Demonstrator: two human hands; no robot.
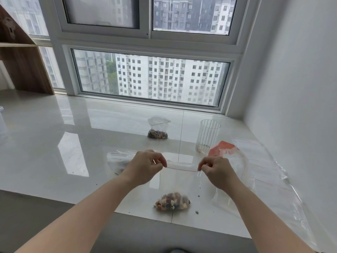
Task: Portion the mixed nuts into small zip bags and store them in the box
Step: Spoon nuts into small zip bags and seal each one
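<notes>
The small zip bag [179,181] hung over the near edge of the white tiled counter [54,143], held up by its mouth. The left hand [145,167] pinched the left end of the red-lined zip strip between thumb and curled fingers; the right hand [215,170] pinched the right end likewise, drawing the strip taut between them. A portion of mixed nuts [172,201] sat bunched in the bottom of the bag.

Assessment: the film appeared thin, limp and slippery, offering no stiffness of its own. The load looked light but concentrated low, so the bag would swing and sag if held by one corner. The zip strip was the only firm part and the proper place to take hold; whether it was fully sealed could not be determined.

A second filled bag [158,128] stood further back on the counter, well apart. A ribbed clear glass [207,136] stood to the right, near an orange packet [221,149] inside a larger clear bag [264,170]. No storage box was identifiable.
</notes>
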